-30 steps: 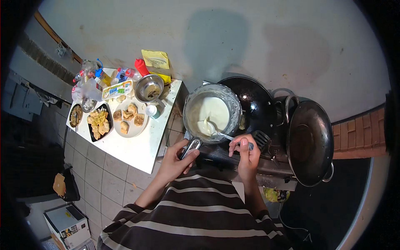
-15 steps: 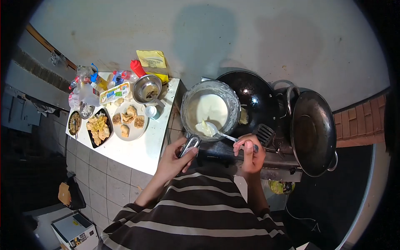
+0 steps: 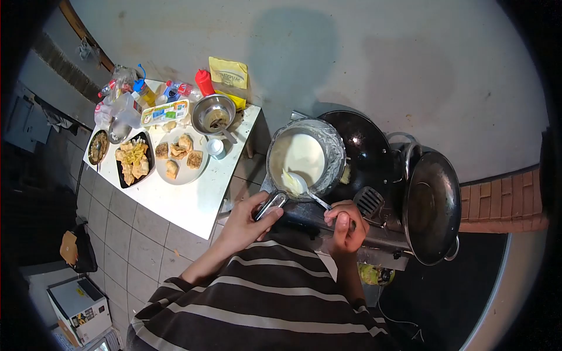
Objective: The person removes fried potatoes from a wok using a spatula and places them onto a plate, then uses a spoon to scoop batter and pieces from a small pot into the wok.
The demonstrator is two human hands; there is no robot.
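Cream-coloured liquid (image 3: 307,153) fills round grey metal pot (image 3: 335,153); left hand (image 3: 244,220) grips silver handle (image 3: 271,205), right hand (image 3: 347,227) holds metal spoon (image 3: 319,201); pale lump (image 3: 287,178) looks unblended.

There are two hands (image 3: 244,222) (image 3: 349,227), two woks (image 3: 358,143) (image 3: 432,205), one spatula (image 3: 369,200)

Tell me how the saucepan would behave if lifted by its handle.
The saucepan would probably feel stiff, since its walls look like metal. The pale mixture pooled inside likely adds weight and could slosh if tilted. With only the left hand on the handle, it may tip toward the far side.
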